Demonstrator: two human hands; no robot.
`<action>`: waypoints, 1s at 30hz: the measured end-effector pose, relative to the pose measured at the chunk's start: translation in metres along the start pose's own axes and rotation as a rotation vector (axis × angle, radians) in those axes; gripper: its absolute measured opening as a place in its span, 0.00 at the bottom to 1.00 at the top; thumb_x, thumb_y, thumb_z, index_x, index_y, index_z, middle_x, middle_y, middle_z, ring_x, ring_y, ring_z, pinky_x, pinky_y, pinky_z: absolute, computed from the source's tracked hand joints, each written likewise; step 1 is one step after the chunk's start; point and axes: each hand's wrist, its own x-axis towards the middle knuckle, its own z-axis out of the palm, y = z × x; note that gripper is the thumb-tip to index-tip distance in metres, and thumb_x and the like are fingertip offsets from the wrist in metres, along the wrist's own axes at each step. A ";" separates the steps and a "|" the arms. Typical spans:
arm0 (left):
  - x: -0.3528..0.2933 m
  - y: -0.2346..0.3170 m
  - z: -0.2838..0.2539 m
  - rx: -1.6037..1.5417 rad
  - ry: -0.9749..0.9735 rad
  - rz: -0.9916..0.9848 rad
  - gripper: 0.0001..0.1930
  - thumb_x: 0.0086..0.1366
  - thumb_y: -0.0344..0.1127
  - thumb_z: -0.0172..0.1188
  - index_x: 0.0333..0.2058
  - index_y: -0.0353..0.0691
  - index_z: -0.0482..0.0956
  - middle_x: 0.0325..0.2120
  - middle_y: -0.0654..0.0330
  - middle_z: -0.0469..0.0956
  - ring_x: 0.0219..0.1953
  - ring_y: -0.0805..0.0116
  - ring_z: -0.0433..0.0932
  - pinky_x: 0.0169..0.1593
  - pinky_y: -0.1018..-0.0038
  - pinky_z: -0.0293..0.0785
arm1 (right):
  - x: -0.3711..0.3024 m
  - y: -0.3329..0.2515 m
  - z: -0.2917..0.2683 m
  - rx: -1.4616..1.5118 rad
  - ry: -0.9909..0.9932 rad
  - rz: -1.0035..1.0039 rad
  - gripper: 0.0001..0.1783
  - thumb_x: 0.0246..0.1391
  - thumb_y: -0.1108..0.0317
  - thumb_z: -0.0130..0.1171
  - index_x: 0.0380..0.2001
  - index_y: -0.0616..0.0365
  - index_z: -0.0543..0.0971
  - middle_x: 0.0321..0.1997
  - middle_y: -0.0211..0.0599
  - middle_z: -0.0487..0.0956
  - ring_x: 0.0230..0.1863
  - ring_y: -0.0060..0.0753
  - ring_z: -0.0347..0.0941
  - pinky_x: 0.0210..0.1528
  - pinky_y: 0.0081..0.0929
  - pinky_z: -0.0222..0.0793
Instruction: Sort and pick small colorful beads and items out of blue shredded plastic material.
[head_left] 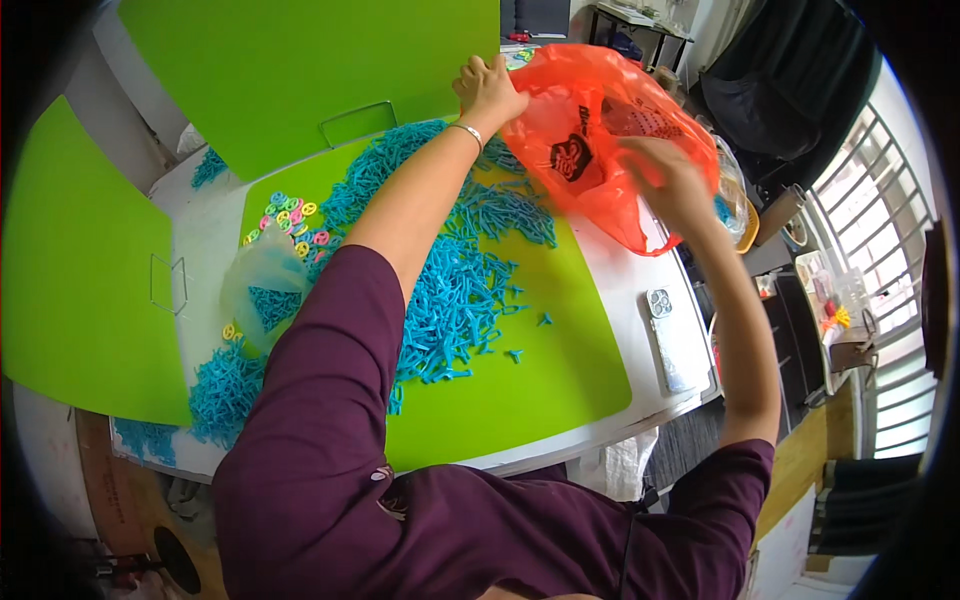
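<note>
A red plastic bag (pixel 570 95) with dark printing hangs spread over the far right part of the table. Its upper left edge is gripped by my left hand (pixel 490 93), closed on the plastic. My right hand (pixel 672 182) is at the bag's right side, overlapping it in view. Its fingers are smeared by motion, so their hold is unclear. Below and left of the bag, many small turquoise plastic pieces (pixel 450 305) lie heaped on a green mat (pixel 560 370). My left forearm crosses over the heap and hides part of it.
Two green boards with wire handles, one upright (pixel 300 70) and one at left (pixel 90 270), border the table. Colourful small rings (pixel 290 215) and a pale translucent bag (pixel 250 275) lie left of the heap. A phone (pixel 668 340) rests near the right edge.
</note>
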 end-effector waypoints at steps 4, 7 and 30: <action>-0.017 0.000 0.004 0.040 0.406 0.281 0.35 0.57 0.53 0.62 0.63 0.56 0.65 0.61 0.54 0.62 0.66 0.51 0.58 0.67 0.39 0.45 | 0.021 0.023 0.086 -0.261 -0.404 0.285 0.37 0.61 0.38 0.50 0.66 0.47 0.66 0.68 0.50 0.66 0.67 0.59 0.61 0.69 0.50 0.54; -0.021 0.006 -0.009 0.249 0.436 1.152 0.30 0.61 0.55 0.59 0.62 0.61 0.69 0.63 0.62 0.65 0.70 0.58 0.54 0.70 0.39 0.31 | 0.027 0.041 0.110 -0.120 -0.667 0.309 0.40 0.56 0.32 0.51 0.67 0.37 0.66 0.68 0.52 0.65 0.68 0.57 0.60 0.70 0.51 0.51; -0.044 -0.182 -0.091 -0.144 -0.193 0.219 0.42 0.58 0.61 0.62 0.66 0.50 0.59 0.65 0.41 0.56 0.68 0.43 0.56 0.71 0.48 0.47 | 0.059 -0.008 0.093 0.042 -0.255 -0.092 0.18 0.62 0.65 0.57 0.54 0.56 0.76 0.55 0.46 0.77 0.53 0.48 0.76 0.55 0.36 0.72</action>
